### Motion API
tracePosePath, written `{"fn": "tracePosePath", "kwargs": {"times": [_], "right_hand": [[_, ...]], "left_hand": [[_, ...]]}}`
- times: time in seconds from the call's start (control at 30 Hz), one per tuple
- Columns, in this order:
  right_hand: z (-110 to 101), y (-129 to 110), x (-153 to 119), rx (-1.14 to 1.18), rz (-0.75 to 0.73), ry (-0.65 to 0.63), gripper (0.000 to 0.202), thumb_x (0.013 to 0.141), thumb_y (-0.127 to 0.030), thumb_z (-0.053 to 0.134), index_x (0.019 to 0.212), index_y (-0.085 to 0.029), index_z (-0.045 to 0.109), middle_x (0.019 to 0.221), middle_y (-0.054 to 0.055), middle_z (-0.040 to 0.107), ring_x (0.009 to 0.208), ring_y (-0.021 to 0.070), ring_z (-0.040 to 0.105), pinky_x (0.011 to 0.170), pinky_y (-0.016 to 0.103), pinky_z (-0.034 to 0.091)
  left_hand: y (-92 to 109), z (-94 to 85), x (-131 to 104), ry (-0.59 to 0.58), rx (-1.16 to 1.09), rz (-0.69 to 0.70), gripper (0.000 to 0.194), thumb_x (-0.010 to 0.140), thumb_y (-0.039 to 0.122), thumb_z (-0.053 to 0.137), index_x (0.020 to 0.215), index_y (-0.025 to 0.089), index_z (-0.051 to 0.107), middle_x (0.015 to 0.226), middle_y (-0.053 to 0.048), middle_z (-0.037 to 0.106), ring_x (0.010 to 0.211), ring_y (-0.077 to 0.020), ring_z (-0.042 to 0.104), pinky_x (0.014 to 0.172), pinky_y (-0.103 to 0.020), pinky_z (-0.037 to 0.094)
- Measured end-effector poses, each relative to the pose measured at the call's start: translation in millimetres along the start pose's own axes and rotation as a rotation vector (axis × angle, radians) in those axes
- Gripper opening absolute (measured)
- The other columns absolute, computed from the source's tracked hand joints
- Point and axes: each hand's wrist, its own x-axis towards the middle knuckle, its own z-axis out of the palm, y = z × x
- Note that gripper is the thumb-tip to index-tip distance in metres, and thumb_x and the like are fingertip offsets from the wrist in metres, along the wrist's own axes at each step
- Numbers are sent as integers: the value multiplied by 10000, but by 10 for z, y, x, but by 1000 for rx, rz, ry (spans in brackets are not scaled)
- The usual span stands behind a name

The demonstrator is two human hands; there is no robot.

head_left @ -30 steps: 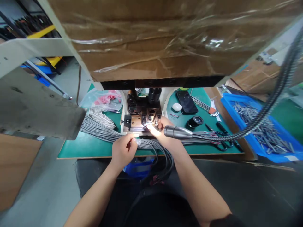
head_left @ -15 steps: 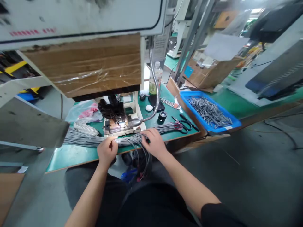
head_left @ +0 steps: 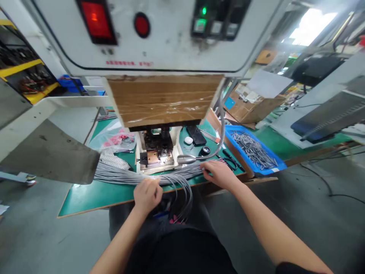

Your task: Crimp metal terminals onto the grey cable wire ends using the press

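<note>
A long bundle of thin grey cables [head_left: 119, 176] lies along the table's front edge, below the press [head_left: 159, 146]. My left hand [head_left: 147, 194] is closed at the near side of the bundle's middle, with its fingertips on the cables. Towards the bundle's right end, my right hand [head_left: 219, 174] has its fingers curled over the cables and its thumb below them. Between both hands, several cables bend down over the table edge in a loop [head_left: 186, 194]. The right-hand cable ends are partly hidden behind my right hand.
A metal lamp head [head_left: 186, 159] on a bendy neck hangs just above the bundle. Black scissors [head_left: 231, 163], a phone [head_left: 196, 135] and a round black item [head_left: 204, 151] lie right. A blue tray [head_left: 275, 161] holds grey pieces. A metal guard [head_left: 57, 156] juts in left.
My right hand has moved right along the bundle, away from my left hand. More cables now bend down over the edge between them. The view has shifted left and up.
</note>
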Motion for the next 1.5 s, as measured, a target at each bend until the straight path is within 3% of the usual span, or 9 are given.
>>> {"fn": "tracePosePath", "kwargs": {"times": [0.23, 0.37, 0.47, 0.6, 0.73, 0.93, 1.1, 1.23, 1.5], "right_hand": [[-393, -721, 91, 607, -20, -406, 285, 945, -164, 520, 1072, -253, 759, 896, 36, 782, 810, 194, 728, 728, 308, 552], [-116, -1021, 229, 350, -236, -169, 258, 930, -246, 598, 1147, -236, 737, 826, 34, 760, 709, 175, 680, 631, 280, 479], [240, -1155, 272, 117, -284, 67, 212, 947, -355, 614, 897, -214, 763, 640, 6, 688, 563, 147, 586, 552, 282, 358], [494, -1302, 298, 80, -142, 10, 350, 970, -373, 566, 689, -214, 702, 570, -1, 622, 539, 131, 529, 543, 295, 246], [477, -1330, 347, 189, -70, -118, 440, 983, -421, 531, 614, -207, 637, 545, -6, 562, 538, 127, 493, 545, 286, 203], [445, -1185, 409, 627, -27, -193, 306, 936, -362, 568, 672, -213, 611, 588, -16, 543, 556, 140, 492, 554, 269, 290], [414, -1070, 550, 1249, 230, -73, 285, 933, -497, 574, 897, -216, 606, 655, -22, 588, 488, 125, 476, 470, 249, 370], [350, -1166, 708, 1325, 235, -108, 251, 934, -463, 621, 950, -213, 612, 627, -36, 606, 523, 137, 567, 525, 262, 457], [368, -1300, 736, 1296, 391, -107, 200, 908, -350, 665, 777, -206, 619, 534, -53, 598, 478, 137, 617, 480, 239, 450]], "left_hand": [[239, 122, 106, -46, -146, 16, 428, 862, 148, 563, 1284, 188, 620, 1299, -141, 689, 1262, -339, 603, 1099, -567, 452], [192, 31, 90, -12, -335, -11, 431, 879, 118, 526, 1298, 197, 585, 1295, -133, 690, 1277, -295, 603, 1106, -527, 461], [206, -61, -45, 56, -477, -40, 381, 897, 132, 532, 1260, 224, 604, 1244, -124, 710, 1222, -272, 638, 1069, -509, 491], [413, -171, -149, 208, -703, -331, 252, 962, 204, 522, 1168, 225, 665, 1163, -109, 738, 1131, -252, 679, 1007, -459, 528], [635, -271, 7, 289, -845, -719, 286, 1025, 337, 477, 1129, 197, 703, 1058, -86, 774, 1075, -226, 703, 1028, -401, 509], [732, -322, 418, 227, -1194, -895, 313, 981, 434, 570, 1175, 192, 611, 829, -29, 783, 778, -182, 723, 812, -328, 559], [673, -386, 575, 80, -1413, -853, 252, 970, 402, 614, 906, 211, 462, 637, 19, 707, 527, -116, 612, 582, -232, 479], [603, -461, 581, -74, -1326, -814, 252, 974, 386, 615, 867, 190, 500, 658, 2, 701, 569, -116, 629, 580, -230, 493], [505, -357, 557, -150, -1320, -928, 270, 919, 354, 698, 794, 180, 535, 655, 21, 668, 600, -117, 652, 606, -227, 513]]}}
